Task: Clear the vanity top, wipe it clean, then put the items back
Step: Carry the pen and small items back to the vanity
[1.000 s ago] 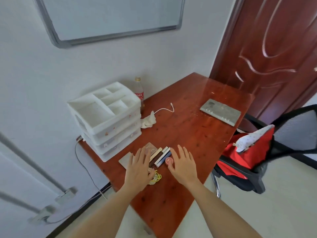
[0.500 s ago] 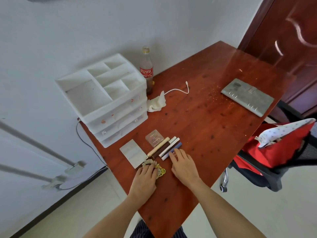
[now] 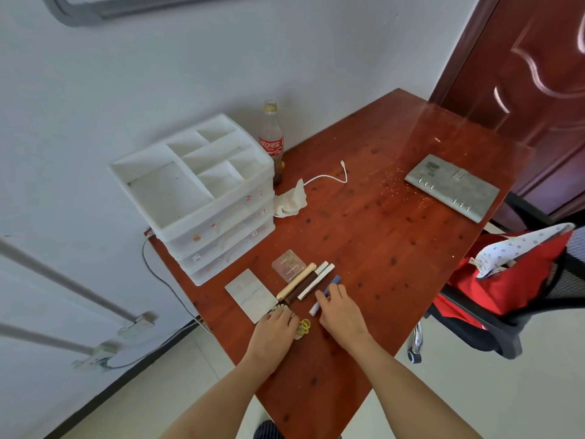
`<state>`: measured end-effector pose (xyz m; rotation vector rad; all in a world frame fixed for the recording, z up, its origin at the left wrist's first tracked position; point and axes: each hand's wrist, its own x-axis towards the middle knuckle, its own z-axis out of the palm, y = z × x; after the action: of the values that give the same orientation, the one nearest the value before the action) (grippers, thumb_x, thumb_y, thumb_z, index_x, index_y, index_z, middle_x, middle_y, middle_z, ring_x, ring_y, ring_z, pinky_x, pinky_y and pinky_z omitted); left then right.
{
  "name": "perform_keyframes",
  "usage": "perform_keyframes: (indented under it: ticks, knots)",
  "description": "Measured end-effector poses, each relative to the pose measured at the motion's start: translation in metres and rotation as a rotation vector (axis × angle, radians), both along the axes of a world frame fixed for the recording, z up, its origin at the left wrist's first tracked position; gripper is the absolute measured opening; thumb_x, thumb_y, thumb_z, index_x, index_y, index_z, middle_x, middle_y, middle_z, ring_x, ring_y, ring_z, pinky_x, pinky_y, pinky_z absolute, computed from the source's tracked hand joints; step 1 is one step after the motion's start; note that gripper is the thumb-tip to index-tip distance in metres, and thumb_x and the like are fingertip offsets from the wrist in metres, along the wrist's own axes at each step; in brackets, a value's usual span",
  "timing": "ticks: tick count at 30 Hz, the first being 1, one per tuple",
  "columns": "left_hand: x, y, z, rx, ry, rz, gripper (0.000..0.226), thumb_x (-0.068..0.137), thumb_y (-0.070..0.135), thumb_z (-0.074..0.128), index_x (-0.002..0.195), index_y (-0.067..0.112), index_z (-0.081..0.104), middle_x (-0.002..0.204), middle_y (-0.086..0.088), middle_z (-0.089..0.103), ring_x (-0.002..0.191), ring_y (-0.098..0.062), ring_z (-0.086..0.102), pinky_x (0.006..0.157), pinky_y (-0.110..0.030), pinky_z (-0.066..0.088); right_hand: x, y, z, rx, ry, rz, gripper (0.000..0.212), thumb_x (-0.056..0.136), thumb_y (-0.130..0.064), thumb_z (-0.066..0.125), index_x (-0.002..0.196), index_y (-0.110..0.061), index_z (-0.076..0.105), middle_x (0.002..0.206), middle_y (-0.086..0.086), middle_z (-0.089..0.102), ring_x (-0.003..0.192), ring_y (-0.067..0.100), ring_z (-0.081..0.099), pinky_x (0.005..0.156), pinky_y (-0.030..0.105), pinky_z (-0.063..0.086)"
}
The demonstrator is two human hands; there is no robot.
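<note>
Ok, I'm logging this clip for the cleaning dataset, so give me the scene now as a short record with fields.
surface: red-brown wooden table
left hand: resting on hair ties
right hand: fingers on the blue-and-white tube
beside them: compact, white card, row of cosmetic sticks
storage: white drawer organizer, top compartments empty
wiping item: crumpled cloth
also: cola bottle, cable, grey binder

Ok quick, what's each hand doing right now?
Left hand: resting on the hair ties, grip cannot be told.
Right hand: open, fingers on the blue stick.
</note>
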<state>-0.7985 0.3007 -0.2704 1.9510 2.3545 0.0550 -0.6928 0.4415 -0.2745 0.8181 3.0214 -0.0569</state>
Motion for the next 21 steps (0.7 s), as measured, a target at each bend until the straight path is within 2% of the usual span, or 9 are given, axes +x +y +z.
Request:
perform_keyframes:
  ticks: [3,5,8,11,15,17,18,20,21]
  knots:
    - [-0.001,0.002,0.003,0.001,0.008,-0.010,0.039,0.038,0.018,0.091,0.070,0.016,0.070,0.076,-0.001,0.065,0.071,-0.016,0.064,0.052,-0.023,0.050,0.001,0.001,0.003,-0.001,-0.011,0.010,0.038,0.037,-0.010,0.083,0.070,-0.014,0.065,0.076,0.006,0.056,0.062,0.021,0.056,0.037,0.019,0.035]
    - [-0.001,0.002,0.002,0.003,0.020,-0.020,0.037,0.039,0.018,0.090,0.072,0.015,0.072,0.083,-0.003,0.067,0.076,-0.017,0.065,0.056,-0.024,0.052,0.004,0.001,0.003,-0.018,-0.037,0.026,0.039,0.035,-0.013,0.084,0.067,-0.016,0.062,0.076,0.004,0.056,0.061,0.020,0.056,0.033,0.019,0.033]
    - [0.000,0.000,0.002,0.013,0.026,-0.045,0.036,0.043,0.018,0.089,0.075,0.016,0.072,0.087,-0.002,0.068,0.081,-0.018,0.065,0.060,-0.024,0.053,0.014,-0.001,-0.003,-0.005,-0.072,0.115,0.042,0.035,-0.019,0.086,0.070,-0.019,0.062,0.078,0.001,0.060,0.062,0.020,0.060,0.031,0.018,0.032]
    - [0.001,-0.001,0.000,-0.008,0.025,-0.070,0.035,0.047,0.019,0.087,0.075,0.018,0.066,0.077,0.001,0.064,0.074,-0.017,0.063,0.057,-0.024,0.051,0.023,-0.004,-0.009,0.013,-0.062,0.175,0.043,0.042,-0.019,0.084,0.077,-0.017,0.059,0.080,0.002,0.062,0.061,0.020,0.060,0.030,0.019,0.033]
    - [-0.004,0.003,0.000,0.014,0.030,-0.040,0.038,0.047,0.016,0.087,0.077,0.016,0.064,0.073,0.000,0.061,0.068,-0.017,0.060,0.055,-0.026,0.051,0.022,-0.004,-0.004,0.093,-0.028,0.174,0.038,0.042,-0.017,0.083,0.074,-0.016,0.063,0.074,0.002,0.061,0.058,0.020,0.059,0.030,0.020,0.031]
    - [-0.004,0.004,0.009,0.027,-0.005,0.004,0.039,0.053,0.013,0.086,0.086,0.013,0.065,0.080,-0.005,0.063,0.072,-0.020,0.062,0.061,-0.029,0.053,0.019,-0.001,0.002,0.147,0.003,0.187,0.036,0.044,-0.016,0.083,0.073,-0.016,0.061,0.073,0.002,0.059,0.060,0.020,0.059,0.030,0.020,0.032]
    - [-0.003,0.004,0.016,0.025,-0.043,0.030,0.037,0.064,0.011,0.081,0.096,0.010,0.063,0.091,-0.009,0.063,0.080,-0.023,0.063,0.068,-0.031,0.053,0.018,0.001,0.006,0.166,0.030,0.197,0.037,0.045,-0.016,0.082,0.074,-0.015,0.059,0.071,0.001,0.058,0.061,0.019,0.059,0.031,0.021,0.032]
    - [-0.004,0.004,0.029,-0.009,-0.082,0.081,0.035,0.088,0.007,0.057,0.122,0.006,0.048,0.117,-0.013,0.051,0.096,-0.026,0.058,0.079,-0.032,0.050,0.013,0.006,0.016,0.191,0.088,0.222,0.044,0.047,-0.017,0.080,0.078,-0.015,0.049,0.067,-0.001,0.055,0.059,0.017,0.057,0.031,0.021,0.031]
    - [-0.005,0.004,0.032,0.011,-0.083,0.099,0.036,0.093,0.007,0.048,0.128,0.007,0.039,0.122,-0.012,0.044,0.097,-0.024,0.056,0.078,-0.031,0.048,0.010,0.009,0.022,0.203,0.115,0.235,0.049,0.047,-0.018,0.079,0.080,-0.016,0.043,0.065,-0.001,0.055,0.058,0.016,0.057,0.031,0.021,0.031]
